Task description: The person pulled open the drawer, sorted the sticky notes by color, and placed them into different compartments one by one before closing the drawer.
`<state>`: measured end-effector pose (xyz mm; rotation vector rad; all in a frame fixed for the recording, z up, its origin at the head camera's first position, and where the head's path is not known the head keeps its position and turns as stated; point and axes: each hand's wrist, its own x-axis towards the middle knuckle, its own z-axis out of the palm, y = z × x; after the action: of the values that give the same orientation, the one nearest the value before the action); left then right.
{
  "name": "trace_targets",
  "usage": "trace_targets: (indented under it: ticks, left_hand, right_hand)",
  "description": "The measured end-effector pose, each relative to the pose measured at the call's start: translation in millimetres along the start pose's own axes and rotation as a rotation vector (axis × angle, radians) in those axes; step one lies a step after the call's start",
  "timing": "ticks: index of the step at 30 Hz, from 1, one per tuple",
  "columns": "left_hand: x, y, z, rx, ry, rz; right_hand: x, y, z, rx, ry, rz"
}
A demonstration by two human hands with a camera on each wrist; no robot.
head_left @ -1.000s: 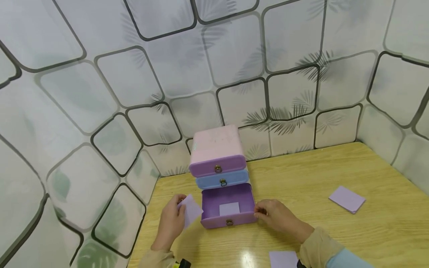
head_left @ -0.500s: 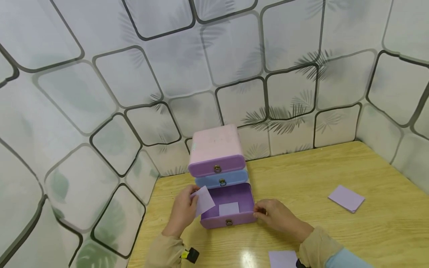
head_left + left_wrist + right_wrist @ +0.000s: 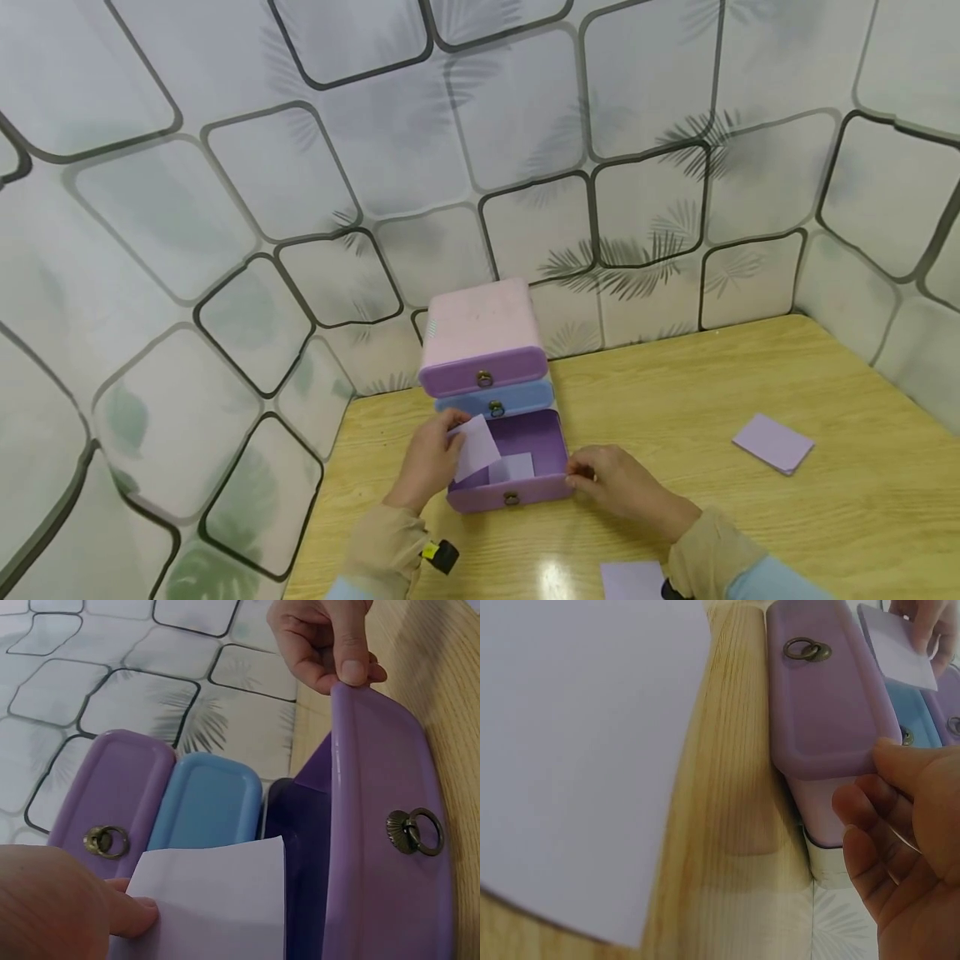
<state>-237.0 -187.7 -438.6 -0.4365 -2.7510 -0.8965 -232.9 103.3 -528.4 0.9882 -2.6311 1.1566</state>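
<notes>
My left hand (image 3: 429, 460) pinches a pale purple sheet of paper (image 3: 477, 448) between thumb and fingers. The sheet tilts over the left part of the pulled-out bottom drawer (image 3: 480, 501), which is purple with a ring pull. Inside that drawer lies another pale paper (image 3: 519, 467), partly covered by the held sheet in the head view. At the drawer front's right end, my right hand (image 3: 618, 482) pinches the edge. The right wrist view shows the thumb of this hand (image 3: 934, 817) on the front's corner, its other fingers curled.
Above the open drawer, the pink drawer box (image 3: 483, 315) has a blue drawer (image 3: 468, 401) and a purple top drawer (image 3: 450, 380). Pale purple papers (image 3: 774, 443) lie at the right on the wooden table (image 3: 660, 387). Another paper (image 3: 632, 580) lies near the front, by my right sleeve.
My left hand has carried the sheet rightward, from beside the drawer to above its left part. My right hand has stayed at the drawer's right corner.
</notes>
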Motion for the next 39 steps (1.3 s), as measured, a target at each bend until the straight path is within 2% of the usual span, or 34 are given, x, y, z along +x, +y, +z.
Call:
trace_targets:
  ticks: [5, 12, 18, 22, 30, 35, 39]
  left_hand:
    - [8.3, -0.8, 7.8, 0.021, -0.057, 0.015]
    - [17.5, -1.7, 19.1, 0.012, -0.153, -0.004]
    - [23.9, -1.9, 30.2, 0.049, -0.212, 0.046]
    - [27.1, -2.2, 35.4, 0.038, -0.255, 0.065]
    - [33.0, -8.3, 45.6, -0.026, -0.367, 0.029]
    - [32.5, -12.6, 52.8, -0.017, -0.400, 0.023]
    - [33.2, -17.9, 59.6, 0.017, -0.398, 0.034]
  right_hand:
    - [0.4, -0.1, -1.4, 0.005, -0.004, 0.000]
    - [1.0, -1.5, -2.8, 0.014, 0.015, -0.040]
    - [1.7, -2.7, -3.8, 0.031, 0.008, -0.025]
    - [1.5, -2.8, -4.4, 0.043, -0.006, -0.017]
    - [2.0, 1.5, -1.0, 0.026, -0.002, -0.015]
    - [1.9, 3.3, 0.6, 0.019, 0.017, -0.040]
    - [1.3, 3.6, 1.2, 0.013, 0.025, -0.057]
